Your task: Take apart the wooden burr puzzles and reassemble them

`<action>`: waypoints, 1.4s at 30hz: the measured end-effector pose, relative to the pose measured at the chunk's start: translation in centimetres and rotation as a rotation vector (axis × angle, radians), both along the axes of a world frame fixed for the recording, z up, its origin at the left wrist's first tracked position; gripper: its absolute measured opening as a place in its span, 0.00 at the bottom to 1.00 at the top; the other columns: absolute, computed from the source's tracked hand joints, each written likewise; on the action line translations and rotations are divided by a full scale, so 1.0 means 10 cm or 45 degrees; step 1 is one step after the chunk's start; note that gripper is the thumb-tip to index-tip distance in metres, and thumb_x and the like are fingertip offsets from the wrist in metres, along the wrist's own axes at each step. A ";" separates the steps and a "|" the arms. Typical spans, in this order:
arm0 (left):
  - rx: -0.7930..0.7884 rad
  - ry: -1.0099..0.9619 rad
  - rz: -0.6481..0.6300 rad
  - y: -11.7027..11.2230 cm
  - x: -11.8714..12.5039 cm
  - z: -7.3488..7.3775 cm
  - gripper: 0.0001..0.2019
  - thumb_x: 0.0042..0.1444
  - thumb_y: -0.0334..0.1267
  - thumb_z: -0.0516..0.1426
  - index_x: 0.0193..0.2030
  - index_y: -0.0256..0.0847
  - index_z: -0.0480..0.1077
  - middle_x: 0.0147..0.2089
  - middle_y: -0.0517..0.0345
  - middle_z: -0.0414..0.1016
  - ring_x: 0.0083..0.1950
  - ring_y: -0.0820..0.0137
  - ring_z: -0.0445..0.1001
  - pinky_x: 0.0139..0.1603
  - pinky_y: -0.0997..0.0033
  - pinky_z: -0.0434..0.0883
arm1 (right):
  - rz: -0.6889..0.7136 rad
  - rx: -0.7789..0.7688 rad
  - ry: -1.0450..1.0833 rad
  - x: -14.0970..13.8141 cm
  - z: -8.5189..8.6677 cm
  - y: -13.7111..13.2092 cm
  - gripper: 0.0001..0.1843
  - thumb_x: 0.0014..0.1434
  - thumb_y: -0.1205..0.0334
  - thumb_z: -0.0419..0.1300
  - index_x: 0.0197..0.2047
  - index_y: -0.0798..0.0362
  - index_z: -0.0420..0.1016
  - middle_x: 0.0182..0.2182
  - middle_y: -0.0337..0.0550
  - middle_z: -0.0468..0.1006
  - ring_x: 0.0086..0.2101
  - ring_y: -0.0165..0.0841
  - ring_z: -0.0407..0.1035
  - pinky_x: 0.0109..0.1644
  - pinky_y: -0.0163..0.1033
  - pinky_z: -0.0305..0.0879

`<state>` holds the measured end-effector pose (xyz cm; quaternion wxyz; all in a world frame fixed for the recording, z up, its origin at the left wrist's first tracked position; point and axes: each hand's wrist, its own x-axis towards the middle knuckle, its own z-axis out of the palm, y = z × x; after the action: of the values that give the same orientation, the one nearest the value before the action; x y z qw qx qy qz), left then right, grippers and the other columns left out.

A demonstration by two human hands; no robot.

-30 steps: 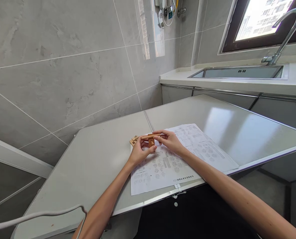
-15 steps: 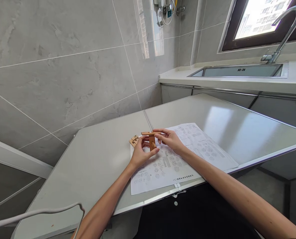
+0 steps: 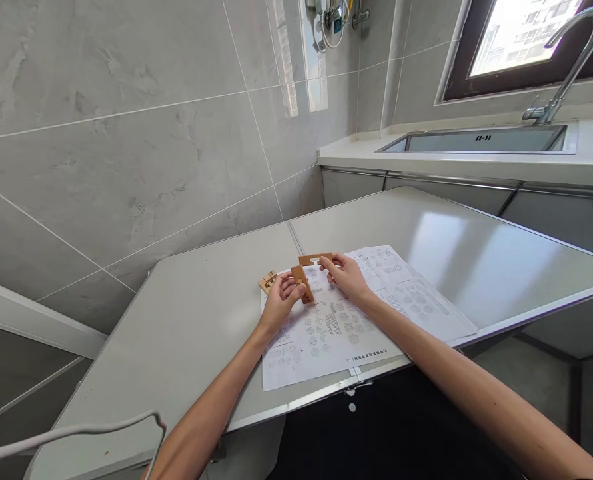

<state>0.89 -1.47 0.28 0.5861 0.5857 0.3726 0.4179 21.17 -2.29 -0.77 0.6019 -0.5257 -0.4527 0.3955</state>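
Head view: left hand pinches a block over the sheet; right hand grasps a bar by one end, just beyond. Contact between pieces unclear. Risk: bar tips or drops, from a light fingertip hold.

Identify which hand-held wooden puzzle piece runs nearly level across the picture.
The far puzzle piece, held by the right hand; the near puzzle piece, in the left hand, slants steeply instead.

Two wooden pieces are orange-brown, the paper white with grey figures, the tabletop pale grey.
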 end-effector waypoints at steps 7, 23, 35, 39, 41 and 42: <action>-0.200 -0.278 -0.071 -0.02 -0.01 0.12 0.25 0.64 0.62 0.57 0.50 0.41 0.68 0.49 0.45 0.82 0.48 0.59 0.81 0.54 0.57 0.73 | -0.008 -0.063 -0.258 -0.04 -0.03 -0.01 0.11 0.64 0.51 0.60 0.37 0.50 0.70 0.33 0.39 0.82 0.20 0.27 0.68 0.31 0.37 0.67; -0.269 -0.428 -0.111 0.00 -0.02 0.18 0.23 0.64 0.61 0.57 0.49 0.41 0.69 0.45 0.46 0.82 0.43 0.60 0.82 0.49 0.57 0.78 | 0.000 -0.086 -0.849 -0.07 -0.11 -0.01 0.07 0.67 0.57 0.58 0.45 0.48 0.74 0.29 0.37 0.81 0.32 0.36 0.74 0.35 0.38 0.60; -0.329 -0.483 -0.121 0.01 -0.04 0.19 0.24 0.63 0.61 0.57 0.48 0.40 0.69 0.44 0.46 0.83 0.41 0.61 0.82 0.48 0.60 0.77 | 0.088 0.060 -1.061 -0.09 -0.19 0.01 0.08 0.70 0.59 0.56 0.42 0.51 0.76 0.39 0.45 0.82 0.41 0.39 0.73 0.42 0.40 0.62; -0.334 -0.480 -0.121 0.01 -0.05 0.18 0.24 0.63 0.62 0.56 0.48 0.40 0.70 0.44 0.47 0.83 0.42 0.61 0.82 0.50 0.59 0.76 | 0.087 0.122 -1.086 -0.09 -0.22 0.00 0.09 0.70 0.59 0.56 0.41 0.51 0.76 0.39 0.48 0.81 0.44 0.42 0.72 0.45 0.43 0.64; -0.341 -0.480 -0.114 0.01 -0.05 0.18 0.24 0.63 0.62 0.57 0.48 0.41 0.70 0.44 0.47 0.83 0.42 0.61 0.82 0.50 0.59 0.76 | 0.078 0.147 -1.108 -0.09 -0.23 0.00 0.09 0.70 0.59 0.56 0.41 0.52 0.76 0.39 0.48 0.81 0.43 0.42 0.71 0.46 0.44 0.64; -0.344 -0.481 -0.110 0.02 -0.05 0.18 0.24 0.63 0.62 0.57 0.48 0.41 0.70 0.44 0.47 0.83 0.42 0.61 0.82 0.51 0.58 0.76 | 0.074 0.157 -1.120 -0.09 -0.24 0.00 0.09 0.70 0.59 0.56 0.41 0.52 0.76 0.39 0.49 0.81 0.43 0.42 0.71 0.46 0.44 0.64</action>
<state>0.41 -1.31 2.07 0.7359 0.4287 0.2835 0.4408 20.25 -2.25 -3.17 0.3711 -0.5940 -0.7030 0.1232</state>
